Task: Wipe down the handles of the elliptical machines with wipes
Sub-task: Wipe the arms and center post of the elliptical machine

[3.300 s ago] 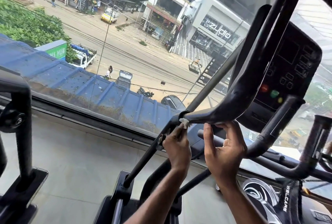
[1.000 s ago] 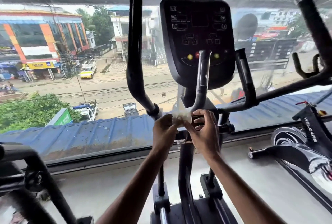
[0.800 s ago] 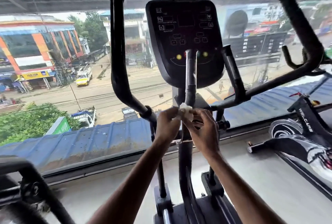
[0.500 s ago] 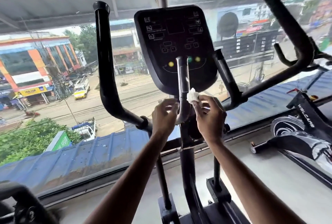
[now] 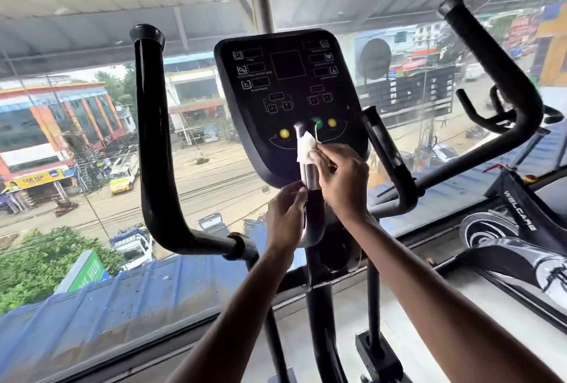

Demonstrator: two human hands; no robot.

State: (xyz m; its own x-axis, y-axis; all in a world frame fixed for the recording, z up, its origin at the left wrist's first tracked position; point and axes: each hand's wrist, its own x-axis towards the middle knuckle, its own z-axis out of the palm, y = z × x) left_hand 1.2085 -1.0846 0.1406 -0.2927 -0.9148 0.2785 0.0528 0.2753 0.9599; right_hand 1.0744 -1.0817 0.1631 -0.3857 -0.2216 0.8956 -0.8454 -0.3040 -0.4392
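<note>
Left hand (image 5: pixel 287 217) is nearest, fingers curled on the lower black part of the inner handle (image 5: pixel 313 223), steadying it. Right hand (image 5: pixel 343 180) is just above, fingertips pinching the wipe (image 5: pixel 306 149) and pressing it on the handle's upper metal section, near the tip.

Handling read:
- The wipe looks thin, limp and light, probably damp. It bunches easily, so hold it as a folded pad and wrap it round the tube rather than dabbing with an edge.
- The handle is a rigid fixed tube. The metal patch looks smooth and likely slick when wet, so grip lower on the black part.

The console (image 5: pixel 288 91) sits right behind the wipe, so watch its buttons. The long left handle (image 5: pixel 150 137), the inner right handle (image 5: pixel 386 152) and the long right handle (image 5: pixel 497 75) stand further out, with no hand on them. The window (image 5: pixel 76 168) is beyond.
</note>
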